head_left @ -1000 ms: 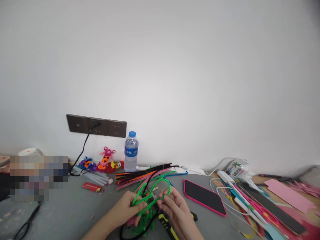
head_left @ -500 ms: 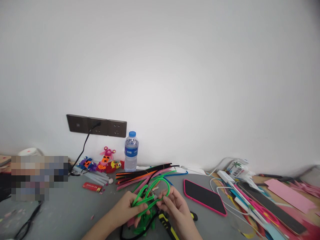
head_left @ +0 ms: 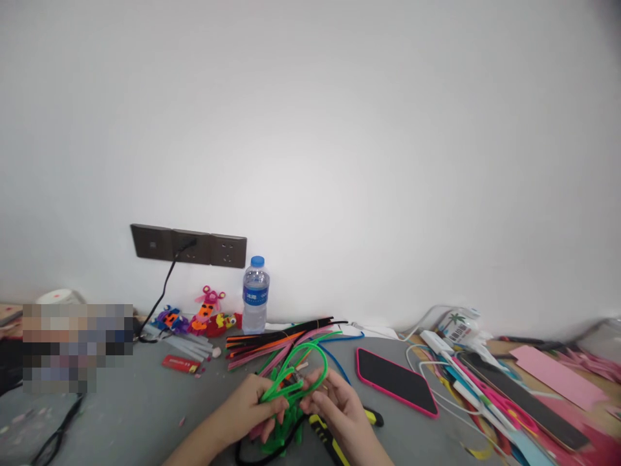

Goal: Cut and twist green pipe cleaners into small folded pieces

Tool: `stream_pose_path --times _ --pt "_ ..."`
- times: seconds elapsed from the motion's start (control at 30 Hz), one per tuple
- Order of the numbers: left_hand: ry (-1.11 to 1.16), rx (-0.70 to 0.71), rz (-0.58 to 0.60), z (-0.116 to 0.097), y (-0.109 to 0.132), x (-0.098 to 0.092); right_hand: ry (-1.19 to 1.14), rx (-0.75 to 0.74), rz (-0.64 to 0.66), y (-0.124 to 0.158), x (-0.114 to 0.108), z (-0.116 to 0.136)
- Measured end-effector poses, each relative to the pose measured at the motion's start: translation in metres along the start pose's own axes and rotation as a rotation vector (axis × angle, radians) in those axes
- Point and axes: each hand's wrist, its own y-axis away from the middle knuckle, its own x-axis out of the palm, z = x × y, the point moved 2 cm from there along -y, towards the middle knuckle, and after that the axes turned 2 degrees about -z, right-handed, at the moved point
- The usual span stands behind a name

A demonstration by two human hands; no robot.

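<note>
Bright green pipe cleaners [head_left: 317, 349] bend into loops above my two hands. My left hand [head_left: 255, 408] grips their bunched part between thumb and fingers. With thumb and fingertips, my right hand [head_left: 337, 404] pinches the green strand at the loop's right end. More short green pieces [head_left: 284, 433] lie below, between my hands. A tool with yellow and black handles [head_left: 327, 440] rests partly hidden under my right hand. A black cord [head_left: 257, 461] curves beneath my left hand. Just behind lies a bundle of black, orange and pink pipe cleaners [head_left: 272, 343].
A water bottle [head_left: 255, 298] stands by the wall beside small colourful pipe-cleaner figures [head_left: 208, 310]. Pale glue sticks [head_left: 179, 343] and a red box [head_left: 180, 364] lie at left. A pink-edged phone [head_left: 396, 382] lies right, near scissors [head_left: 514, 414] and a pink card [head_left: 557, 378].
My right hand has drawn slightly left toward my left hand, and the green loop has narrowed and shifted a little. Both hands keep their hold.
</note>
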Motion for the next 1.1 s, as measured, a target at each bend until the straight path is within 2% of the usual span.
stream_pose_path --times 0.1,0.2,0.37,0.5,0.6,0.67,0.77,0.87,1.0,1.1 --pt "-0.057 0.028 -0.069 -0.001 0.002 0.0 0.07 -0.011 0.04 -0.003 0.0 -0.005" --pt "-0.12 0.13 -0.23 -0.005 0.004 -0.004 0.141 -0.007 0.015 -0.008 0.003 -0.004" --pt "0.041 0.273 -0.422 -0.01 0.004 -0.017 0.17 -0.036 -0.107 -0.023 0.008 0.018" --pt "0.13 0.305 -0.531 -0.013 0.004 -0.023 0.231 -0.13 -0.212 -0.037 0.014 0.038" --pt "0.223 0.297 -0.596 -0.014 0.004 -0.023 0.122 -0.198 -0.254 -0.046 0.021 0.046" --pt "0.335 0.271 -0.64 -0.013 0.003 -0.025 0.057 -0.187 -0.217 -0.051 0.027 0.051" --pt "0.479 0.247 -0.691 -0.01 0.0 -0.029 0.046 -0.08 -0.067 -0.057 0.029 0.061" --pt "0.517 0.254 -0.702 -0.009 -0.003 -0.033 -0.018 0.028 0.064 -0.056 0.015 0.07" --pt "0.526 0.24 -0.682 -0.008 -0.005 -0.033 -0.229 -0.046 -0.002 -0.047 -0.024 0.072" --pt "0.477 0.233 -0.661 -0.009 -0.004 -0.031 -0.24 -0.012 0.016 -0.038 -0.043 0.067"
